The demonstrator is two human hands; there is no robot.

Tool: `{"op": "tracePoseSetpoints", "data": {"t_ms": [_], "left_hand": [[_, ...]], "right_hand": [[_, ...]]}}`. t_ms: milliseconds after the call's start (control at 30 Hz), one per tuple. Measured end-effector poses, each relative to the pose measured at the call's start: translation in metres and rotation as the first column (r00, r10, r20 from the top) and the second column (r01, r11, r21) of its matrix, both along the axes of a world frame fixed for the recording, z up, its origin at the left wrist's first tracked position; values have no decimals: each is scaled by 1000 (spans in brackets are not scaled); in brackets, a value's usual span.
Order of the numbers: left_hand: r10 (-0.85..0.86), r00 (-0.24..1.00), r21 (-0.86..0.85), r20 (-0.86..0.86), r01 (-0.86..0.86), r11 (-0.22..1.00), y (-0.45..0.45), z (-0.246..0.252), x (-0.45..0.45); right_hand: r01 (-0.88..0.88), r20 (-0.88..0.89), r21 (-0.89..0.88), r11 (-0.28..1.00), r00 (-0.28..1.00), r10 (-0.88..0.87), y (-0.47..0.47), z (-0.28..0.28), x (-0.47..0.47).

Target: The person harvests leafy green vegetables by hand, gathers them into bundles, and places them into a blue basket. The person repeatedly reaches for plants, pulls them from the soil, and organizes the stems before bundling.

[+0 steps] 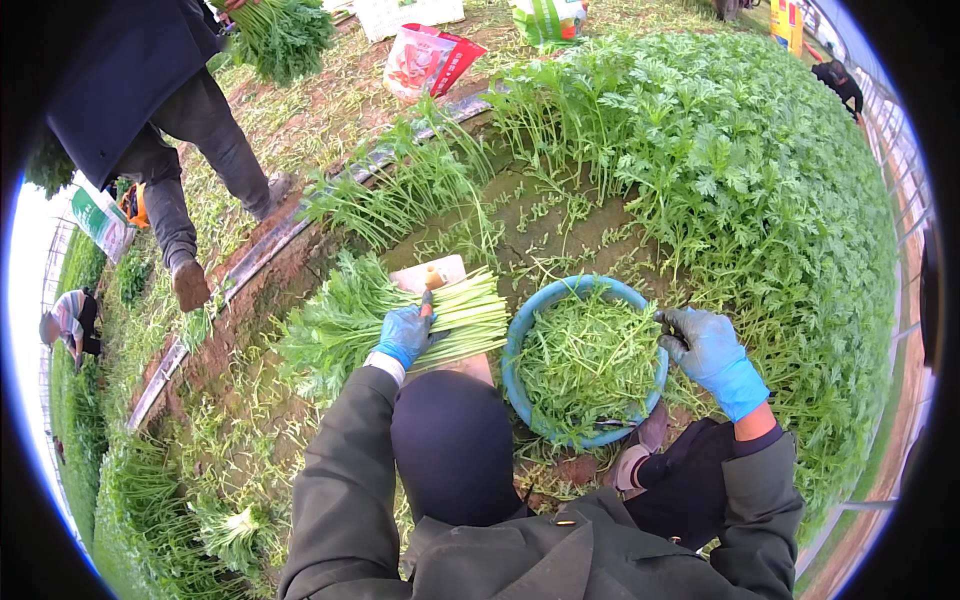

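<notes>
My left hand [406, 334], in a blue glove, grips a bundle of leafy greens [469, 307] across its stems. The pale cut stems point right, and the feathery leaves spread left. Under the bundle lies a pale board [450, 268], mostly covered; a small tan knob-like object [433, 278] shows at its far part. A round blue basin [526, 315] to the right holds loose trimmed leaves and stems [589, 360]. My right hand [701, 341], also gloved, hovers by the basin's right rim with fingers curled together. Whether anything small sits between its fingertips is unclear.
Dense standing greens [720, 150] grow on the right and ahead. A pale edging strip [255, 262] runs diagonally on the left. Beyond it a person [210, 135] carries greens near a red-and-white bag [424, 64]. My bent knee [454, 450] is close below the board.
</notes>
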State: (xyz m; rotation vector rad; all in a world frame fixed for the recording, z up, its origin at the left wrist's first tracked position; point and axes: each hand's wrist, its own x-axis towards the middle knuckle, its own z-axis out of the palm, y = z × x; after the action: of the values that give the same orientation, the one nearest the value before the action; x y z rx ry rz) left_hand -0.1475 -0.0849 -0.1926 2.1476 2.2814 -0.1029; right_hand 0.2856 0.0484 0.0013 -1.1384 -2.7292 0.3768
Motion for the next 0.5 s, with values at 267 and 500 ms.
{"op": "tracePoseSetpoints", "data": {"t_ms": [267, 500], "left_hand": [[-21, 989, -214, -144, -10, 977, -3, 52, 16], [255, 956, 175, 148, -279, 944, 13, 36, -3]], "right_hand": [[20, 275, -116, 993, 961, 13, 4, -15, 0], [99, 164, -316, 943, 985, -48, 13, -39, -37]]}}
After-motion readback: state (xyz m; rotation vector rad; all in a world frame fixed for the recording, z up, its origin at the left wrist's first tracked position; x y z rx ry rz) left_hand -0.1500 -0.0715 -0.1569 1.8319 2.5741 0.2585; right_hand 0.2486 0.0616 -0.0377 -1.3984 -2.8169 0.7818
